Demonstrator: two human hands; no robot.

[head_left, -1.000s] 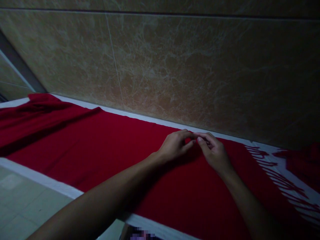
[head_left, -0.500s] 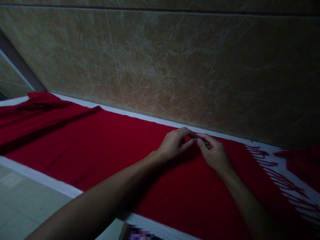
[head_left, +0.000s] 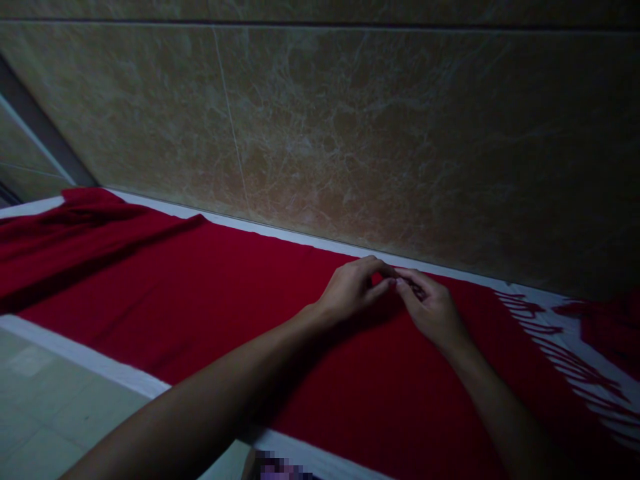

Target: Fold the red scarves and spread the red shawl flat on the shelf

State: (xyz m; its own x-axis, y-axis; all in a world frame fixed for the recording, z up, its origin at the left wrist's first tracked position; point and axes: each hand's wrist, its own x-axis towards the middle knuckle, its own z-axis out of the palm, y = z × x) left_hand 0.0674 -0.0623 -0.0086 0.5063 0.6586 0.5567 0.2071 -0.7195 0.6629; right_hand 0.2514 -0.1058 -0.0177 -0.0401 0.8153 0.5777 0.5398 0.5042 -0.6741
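A long red cloth [head_left: 210, 300] with fringe [head_left: 570, 353] at its right end lies spread over a white surface, bunched in folds at the far left. Over the cloth's back edge, right of centre, my left hand [head_left: 355, 287] has thumb and forefinger drawn together. Close against its fingertips, my right hand [head_left: 430, 303] is closed in a pinch, its other fingers curled. Whatever lies between the fingertips is too small and dark to make out.
A brown marbled tile wall [head_left: 320, 127] rises behind the white table edge [head_left: 125, 377]. More red cloth [head_left: 613, 333] lies at the far right. Pale floor tiles [head_left: 45, 400] show at the lower left, and a pixelated patch sits at the bottom.
The view has shifted slightly, so the scene sits a little further right and lower. Both hands keep nearly the same pose and place on the cloth.
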